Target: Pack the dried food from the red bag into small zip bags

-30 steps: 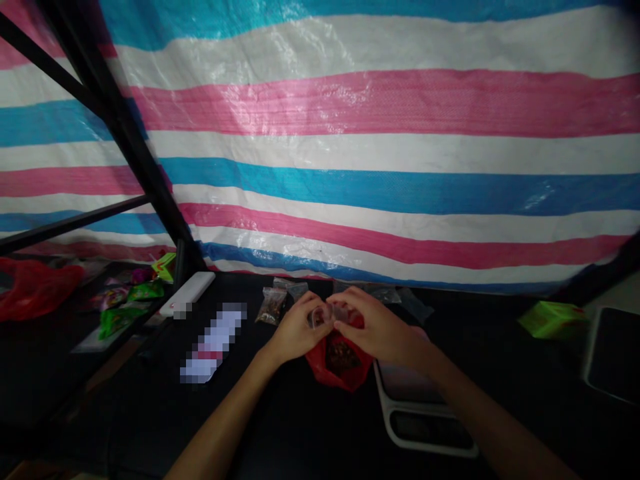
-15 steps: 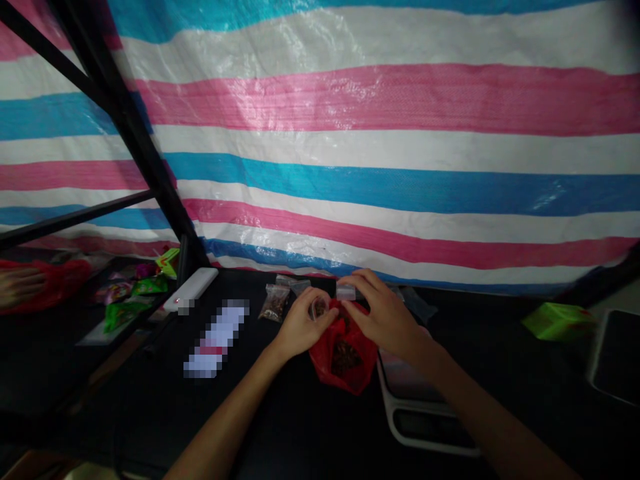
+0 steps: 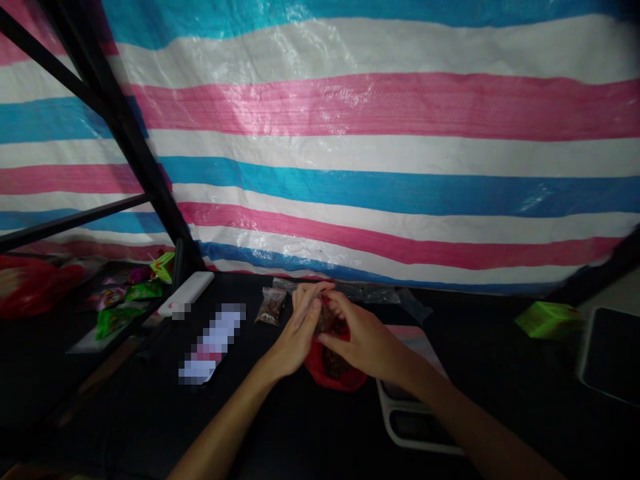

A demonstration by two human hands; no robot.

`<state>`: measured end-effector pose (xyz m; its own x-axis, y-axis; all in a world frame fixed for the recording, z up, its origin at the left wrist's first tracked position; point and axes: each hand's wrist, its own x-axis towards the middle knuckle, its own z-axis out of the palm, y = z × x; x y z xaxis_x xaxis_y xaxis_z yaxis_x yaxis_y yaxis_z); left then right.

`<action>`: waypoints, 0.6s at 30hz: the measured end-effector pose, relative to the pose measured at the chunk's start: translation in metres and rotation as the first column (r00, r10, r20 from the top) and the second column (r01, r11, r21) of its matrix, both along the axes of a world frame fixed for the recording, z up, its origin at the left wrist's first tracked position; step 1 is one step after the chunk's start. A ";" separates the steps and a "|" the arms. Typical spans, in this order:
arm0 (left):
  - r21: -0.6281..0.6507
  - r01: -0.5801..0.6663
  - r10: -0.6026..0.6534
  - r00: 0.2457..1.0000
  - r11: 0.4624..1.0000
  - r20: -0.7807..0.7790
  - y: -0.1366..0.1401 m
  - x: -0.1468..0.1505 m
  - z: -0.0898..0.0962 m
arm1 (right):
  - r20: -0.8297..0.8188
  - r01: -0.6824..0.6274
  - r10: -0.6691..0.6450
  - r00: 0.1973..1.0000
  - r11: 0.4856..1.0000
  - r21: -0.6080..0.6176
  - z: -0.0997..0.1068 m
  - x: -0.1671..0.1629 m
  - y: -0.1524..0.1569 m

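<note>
Red plastic bag point(image 3: 345, 383), rumpled, w/ dk granular bits point(image 3: 334, 364), by R hand point(image 3: 361, 337)

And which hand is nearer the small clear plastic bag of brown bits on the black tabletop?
Left: the left hand is just right of that clear plastic bag; the right hand is farther right.

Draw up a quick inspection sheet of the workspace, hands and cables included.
Surface: black tabletop, dimly lit.
Job's things: open red bag holding dark bits, partly covered by the hands; filled clear pouch lies to its left.
Clutter: scale-like device right of the bag; white device, pixelated sheet and green packets left; green box right.
Hands: left hand and right hand close together at the bag; grip partly hidden.
Cables: nothing seen.
Surroundings: striped sheeting behind, black frame left.
</note>
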<state>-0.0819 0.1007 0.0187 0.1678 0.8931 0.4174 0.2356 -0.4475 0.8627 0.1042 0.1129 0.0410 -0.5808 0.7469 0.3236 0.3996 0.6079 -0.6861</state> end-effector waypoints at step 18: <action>0.212 -0.201 0.261 0.914 0.956 -0.309 0.027 -0.011 -0.029 | 0.355 0.169 -0.104 0.929 0.973 -0.157 -0.023 0.175 -0.004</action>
<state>-0.0925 0.1281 -0.0102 0.1201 0.8430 0.5243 0.6083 -0.4798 0.6322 0.2788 0.1093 0.0185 -0.5196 0.8540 -0.0255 0.7001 0.4085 -0.5857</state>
